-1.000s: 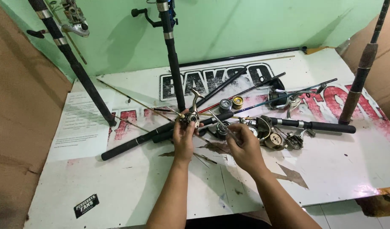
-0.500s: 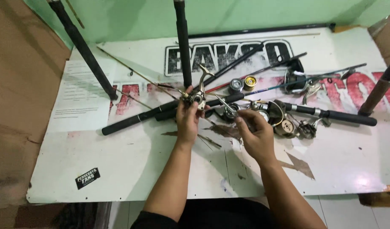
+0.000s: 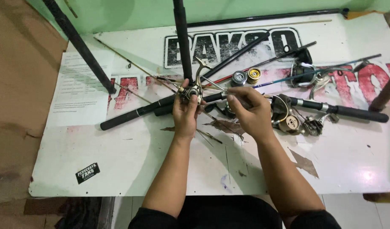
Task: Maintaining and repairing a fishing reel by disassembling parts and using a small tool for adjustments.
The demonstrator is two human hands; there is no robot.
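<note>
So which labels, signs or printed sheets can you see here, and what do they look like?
Sign board: serves as the work surface, white with large black and red lettering.
Paper sheet: far-left side of the board, white rectangle with small dark print.
Sticker: near-left corner, small black rectangle, white lettering, tilted.

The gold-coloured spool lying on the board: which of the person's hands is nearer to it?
Right. The right hand sits just below the gold-coloured spool; the left hand, holding a metal reel body, is farther to its left.

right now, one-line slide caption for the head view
Left hand holds a metal fishing reel body while the right hand pinches a thin part beside it, over a white board strewn with rods and reels.
</note>
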